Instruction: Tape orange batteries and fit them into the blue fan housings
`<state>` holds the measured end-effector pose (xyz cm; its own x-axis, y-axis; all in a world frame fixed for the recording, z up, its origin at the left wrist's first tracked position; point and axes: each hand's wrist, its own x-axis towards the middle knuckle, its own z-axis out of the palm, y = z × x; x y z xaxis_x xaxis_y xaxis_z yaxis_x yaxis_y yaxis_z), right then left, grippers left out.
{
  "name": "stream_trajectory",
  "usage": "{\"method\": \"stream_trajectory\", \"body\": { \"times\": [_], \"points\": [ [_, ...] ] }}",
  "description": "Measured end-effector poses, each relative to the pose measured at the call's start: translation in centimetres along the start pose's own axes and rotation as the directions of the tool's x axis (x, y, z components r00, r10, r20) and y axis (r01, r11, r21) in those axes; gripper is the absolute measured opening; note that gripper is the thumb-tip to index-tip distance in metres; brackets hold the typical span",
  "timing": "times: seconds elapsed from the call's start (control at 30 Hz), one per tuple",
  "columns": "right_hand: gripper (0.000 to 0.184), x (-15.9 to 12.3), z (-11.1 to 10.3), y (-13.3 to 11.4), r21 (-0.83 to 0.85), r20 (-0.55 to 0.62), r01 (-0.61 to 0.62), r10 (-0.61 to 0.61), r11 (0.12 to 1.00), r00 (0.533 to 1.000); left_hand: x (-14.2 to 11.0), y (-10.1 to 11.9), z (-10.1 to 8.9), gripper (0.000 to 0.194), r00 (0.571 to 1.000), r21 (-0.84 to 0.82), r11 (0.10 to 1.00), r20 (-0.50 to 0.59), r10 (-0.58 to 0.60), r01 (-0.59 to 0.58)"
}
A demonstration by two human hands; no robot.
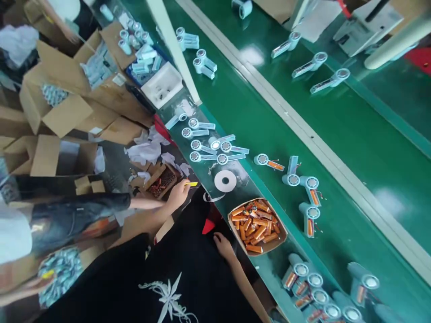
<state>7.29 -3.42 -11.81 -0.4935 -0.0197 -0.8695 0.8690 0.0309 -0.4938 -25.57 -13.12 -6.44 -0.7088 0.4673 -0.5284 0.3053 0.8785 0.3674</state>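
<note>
My left hand [178,193] reaches out to the left and pinches a small yellow item [191,183] beside a little cardboard box of dark small parts [161,181]. My right hand [222,244] rests on black cloth at the near edge of the green table, fingers loose and holding nothing. Just beyond it stands a cardboard tray of orange cylindrical cells [257,224]. A white tape roll [225,181] lies flat on the table edge between my hands.
Several pale blue handheld fan bodies [202,143] lie on the green belt [336,134], some fitted with orange cells [308,220]. Open cardboard boxes [60,103] and crumpled white paper [144,150] crowd the left side. A red scrap [208,225] sits near the tray.
</note>
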Motion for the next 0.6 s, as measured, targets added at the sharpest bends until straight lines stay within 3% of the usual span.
{"method": "stream_trajectory", "body": {
  "times": [0.07, 0.17, 0.27, 0.33, 0.43, 0.53, 0.6],
  "points": [
    [0.029, -0.6, 0.0, -0.2, -0.035, 0.048, -0.05, 0.052, 0.998, 0.998, -5.3, -2.3, -1.7, 0.03, 0.981, -0.019, 0.983, 0.068, -0.182, 0.184],
    [0.032, -2.2, -0.9, -1.2, -0.081, 0.001, -0.121, 0.122, 0.989, 0.993, -11.9, -7.1, -2.5, 0.026, 0.895, -0.043, 0.901, 0.146, -0.422, 0.432],
    [0.036, -1.7, -1.6, -4.3, -0.094, -0.097, -0.157, 0.148, 0.983, 0.984, -15.0, -11.8, -1.9, 0.027, 0.818, -0.11, 0.815, 0.174, -0.548, 0.569],
    [0.038, -0.1, -1.2, -8.0, -0.097, -0.14, -0.118, 0.104, 0.988, 0.985, -14.9, -14.1, -1.7, 0.025, 0.829, -0.213, 0.802, 0.171, -0.532, 0.558],
    [0.05, 3.4, 1.3, -16.0, -0.107, -0.129, 0.01, -0.024, 0.994, 0.991, -13.1, -16.1, -2.9, 0.018, 0.895, -0.407, 0.799, 0.146, -0.422, 0.443],
    [0.076, 6.9, 5.8, -25.9, -0.129, -0.011, 0.162, -0.164, 0.978, 0.986, -11.1, -17.7, -5.8, 0.009, 0.965, -0.6, 0.758, 0.099, -0.244, 0.253],
    [0.08, 8.5, 9.2, -32.4, -0.179, 0.144, 0.245, -0.221, 0.953, 0.965, -10.5, -19.3, -7.8, 0.01, 0.981, -0.707, 0.687, 0.048, -0.187, 0.166]
  ]
}}
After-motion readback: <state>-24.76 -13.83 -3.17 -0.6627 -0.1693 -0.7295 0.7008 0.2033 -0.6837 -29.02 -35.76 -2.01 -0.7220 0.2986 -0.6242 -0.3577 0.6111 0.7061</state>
